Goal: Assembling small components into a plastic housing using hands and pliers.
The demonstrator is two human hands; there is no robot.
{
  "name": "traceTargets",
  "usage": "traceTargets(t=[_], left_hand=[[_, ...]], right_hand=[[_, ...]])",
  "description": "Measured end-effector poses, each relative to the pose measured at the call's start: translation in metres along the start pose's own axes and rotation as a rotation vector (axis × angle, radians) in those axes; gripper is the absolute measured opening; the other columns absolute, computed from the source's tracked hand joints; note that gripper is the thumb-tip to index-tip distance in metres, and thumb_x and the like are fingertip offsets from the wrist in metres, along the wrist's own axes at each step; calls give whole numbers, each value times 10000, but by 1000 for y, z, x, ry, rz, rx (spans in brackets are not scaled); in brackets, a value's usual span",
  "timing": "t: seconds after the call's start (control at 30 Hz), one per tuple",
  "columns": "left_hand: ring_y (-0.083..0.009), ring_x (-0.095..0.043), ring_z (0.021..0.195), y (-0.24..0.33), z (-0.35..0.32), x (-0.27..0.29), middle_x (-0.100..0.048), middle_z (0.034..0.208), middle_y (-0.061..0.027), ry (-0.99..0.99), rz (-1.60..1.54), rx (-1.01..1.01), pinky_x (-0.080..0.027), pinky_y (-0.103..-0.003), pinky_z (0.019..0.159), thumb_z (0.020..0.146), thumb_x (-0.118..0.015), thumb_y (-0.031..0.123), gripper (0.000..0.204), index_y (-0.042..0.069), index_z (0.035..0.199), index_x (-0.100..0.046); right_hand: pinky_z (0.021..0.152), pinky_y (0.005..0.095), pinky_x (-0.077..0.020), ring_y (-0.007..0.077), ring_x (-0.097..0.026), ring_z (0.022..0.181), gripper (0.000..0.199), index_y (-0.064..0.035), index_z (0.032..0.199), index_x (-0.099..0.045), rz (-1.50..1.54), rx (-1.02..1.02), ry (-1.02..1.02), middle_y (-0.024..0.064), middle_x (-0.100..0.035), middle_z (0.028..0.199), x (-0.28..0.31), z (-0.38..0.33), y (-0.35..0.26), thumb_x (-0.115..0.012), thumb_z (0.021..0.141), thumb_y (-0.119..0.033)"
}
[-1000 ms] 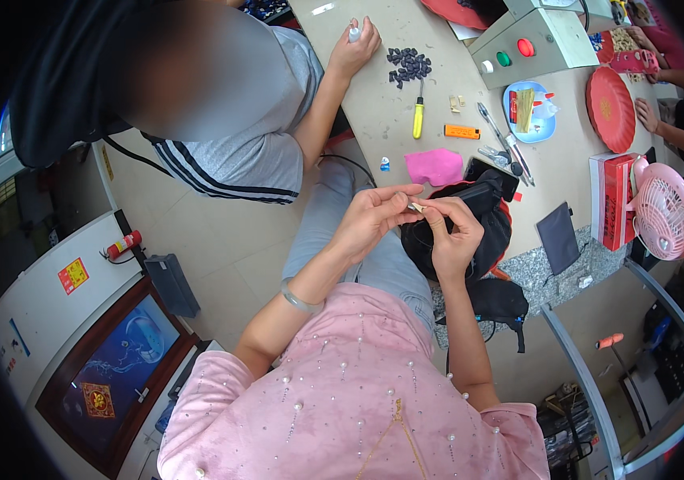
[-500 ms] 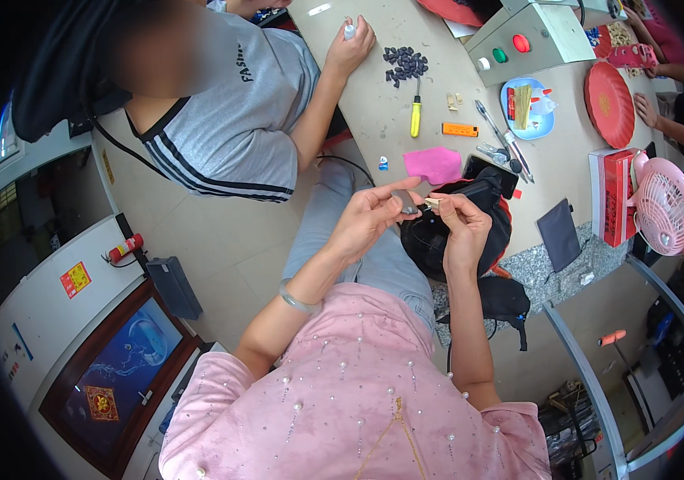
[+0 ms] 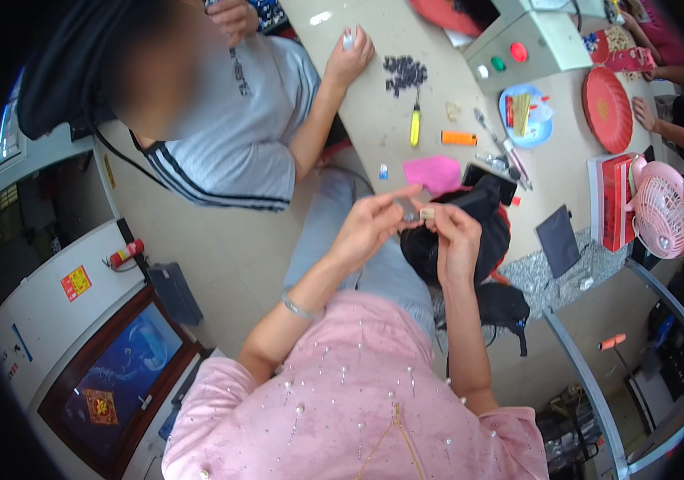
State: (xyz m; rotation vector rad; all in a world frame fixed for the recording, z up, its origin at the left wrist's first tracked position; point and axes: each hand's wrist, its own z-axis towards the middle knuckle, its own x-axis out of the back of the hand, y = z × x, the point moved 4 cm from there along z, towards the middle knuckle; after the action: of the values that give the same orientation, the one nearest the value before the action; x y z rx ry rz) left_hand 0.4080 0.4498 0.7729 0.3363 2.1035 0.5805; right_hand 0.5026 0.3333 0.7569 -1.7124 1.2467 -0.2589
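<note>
Pink fan [image 3: 667, 216]: glossy plastic. Red tray [image 3: 607, 108]: smooth plastic. Tabletop [image 3: 374, 120]: matt, smooth. Black bag [image 3: 482, 232]: cloth.

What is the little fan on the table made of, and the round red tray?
The pink round desk fan looks like matte moulded plastic: its grille has thin, even ribs in one flat colour. The round red tray also seems to be plastic, smooth and slightly glossy with a raised rim, though painted metal cannot be ruled out.

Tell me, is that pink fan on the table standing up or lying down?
Lying down. The pink fan rests tilted on the table beside the red box, its round grille facing up toward the camera.
</note>
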Motion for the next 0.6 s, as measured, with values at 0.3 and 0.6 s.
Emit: traceTargets(t=[0.3, 0.6], left_hand=[[-199, -659, 848, -51, 7, 86, -639, 995, -117, 329, 189, 249, -557, -317, 805, 892, -558, -5, 285, -63, 1171, -554], [-154, -633, 756, -53, 107, 64, -628, 931, -87, 182, 550, 51, -544, -280, 693, 844, -535, -112, 282, -22, 1109, -570]], right_hand=[[715, 276, -550, 177, -664, 797, 202, 51, 933, -617, -12, -214, 139, 107, -655, 867, 39, 35, 46, -547, 949, -137], [774, 290, -551, 227, -673, 862, 287, 98, 1054, -593, 36, 19, 337, 141, -645, 974, 70, 171, 12, -528, 967, -167]])
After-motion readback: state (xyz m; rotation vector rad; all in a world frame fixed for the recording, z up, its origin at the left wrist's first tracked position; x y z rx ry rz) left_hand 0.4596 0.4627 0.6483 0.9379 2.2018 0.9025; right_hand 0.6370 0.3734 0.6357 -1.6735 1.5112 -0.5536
